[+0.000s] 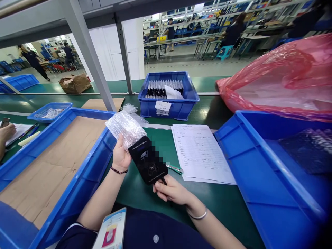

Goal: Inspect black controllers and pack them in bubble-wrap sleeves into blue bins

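A flat black controller (147, 162) with white print is tilted over the green bench. Its upper end meets the mouth of a clear bubble-wrap bag (126, 128); whether part of it is inside I cannot tell. My left hand (121, 155) is wrapped round the bag's lower edge, thumb on top. Below, my right hand (169, 189) pinches the controller's lower end, where a short black cable (164, 180) sticks out. Just beyond the right hand, a green and white pen-like tool (174, 168) lies on the bench beside printed sheets (202, 152).
A large blue bin (103, 138) lined with cardboard stands left, another blue bin (261, 180) right. Ahead is a blue crate (178, 107) of wrapped items, with a pink bag (259, 79) at the right. Another person's hand (7, 133) shows far left.
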`<action>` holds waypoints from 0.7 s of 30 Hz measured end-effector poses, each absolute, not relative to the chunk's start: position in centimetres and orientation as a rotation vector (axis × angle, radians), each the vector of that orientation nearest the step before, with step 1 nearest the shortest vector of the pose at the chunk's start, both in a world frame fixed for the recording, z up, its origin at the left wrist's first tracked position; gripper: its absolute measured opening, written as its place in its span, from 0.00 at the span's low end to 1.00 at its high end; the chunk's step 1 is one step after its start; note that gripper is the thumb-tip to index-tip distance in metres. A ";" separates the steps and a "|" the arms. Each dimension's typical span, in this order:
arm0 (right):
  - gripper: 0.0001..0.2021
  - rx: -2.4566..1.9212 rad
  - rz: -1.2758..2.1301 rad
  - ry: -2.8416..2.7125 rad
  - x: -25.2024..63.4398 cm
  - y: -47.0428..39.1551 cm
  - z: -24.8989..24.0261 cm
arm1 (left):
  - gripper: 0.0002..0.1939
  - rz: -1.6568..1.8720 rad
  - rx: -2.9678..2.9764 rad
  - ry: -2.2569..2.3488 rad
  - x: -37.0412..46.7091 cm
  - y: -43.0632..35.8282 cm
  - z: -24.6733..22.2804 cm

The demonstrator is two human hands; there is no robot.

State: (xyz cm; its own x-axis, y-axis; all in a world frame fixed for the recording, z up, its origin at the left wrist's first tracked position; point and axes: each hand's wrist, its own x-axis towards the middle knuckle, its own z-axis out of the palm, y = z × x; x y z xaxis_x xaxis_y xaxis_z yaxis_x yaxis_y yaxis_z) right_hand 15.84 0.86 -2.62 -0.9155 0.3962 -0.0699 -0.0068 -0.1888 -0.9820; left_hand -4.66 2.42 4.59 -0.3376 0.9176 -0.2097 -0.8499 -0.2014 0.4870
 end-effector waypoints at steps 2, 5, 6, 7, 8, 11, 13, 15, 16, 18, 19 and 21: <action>0.25 -0.452 2.270 -1.686 15.5 0.6 -3.1 | 0.20 1.879 0.201 0.616 -3.8 2.2 4.0; 0.25 -0.489 2.278 -1.611 15.1 0.5 -3.4 | 0.17 1.926 0.303 0.655 -3.0 1.8 3.3; 0.25 -0.502 2.266 -1.623 15.0 0.5 -3.4 | 0.18 1.917 0.334 0.689 -2.8 1.7 3.2; 0.25 -0.511 2.256 -1.655 15.1 0.6 -3.3 | 0.18 1.891 0.365 0.730 -2.8 1.6 3.2; 0.24 -0.516 2.251 -1.697 15.2 0.8 -3.3 | 0.19 1.855 0.393 0.772 -2.9 1.5 3.3; 0.24 -0.526 2.264 -1.809 15.8 1.4 -3.0 | 0.19 1.744 0.458 0.863 -3.2 1.1 3.8; 0.23 -0.528 2.261 -1.825 16.0 1.8 -2.9 | 0.18 1.697 0.490 0.880 -3.1 0.6 4.1; 0.23 -0.528 2.260 -1.797 16.1 2.0 -2.8 | 0.18 1.644 0.536 0.874 -3.0 0.0 4.1; 0.23 -0.525 2.260 -1.777 16.2 2.0 -2.7 | 0.19 1.610 0.556 0.863 -3.0 -0.3 4.0; 0.24 -0.508 2.270 -1.753 16.2 2.0 -2.7 | 0.21 1.579 0.547 0.823 -3.1 -0.9 3.8; 0.24 -0.491 2.278 -1.755 16.2 1.9 -2.7 | 0.23 1.591 0.516 0.799 -3.3 -1.0 3.7; 0.23 -0.468 2.290 -1.781 16.2 1.7 -2.7 | 0.26 1.639 0.428 0.745 -3.8 -1.0 3.6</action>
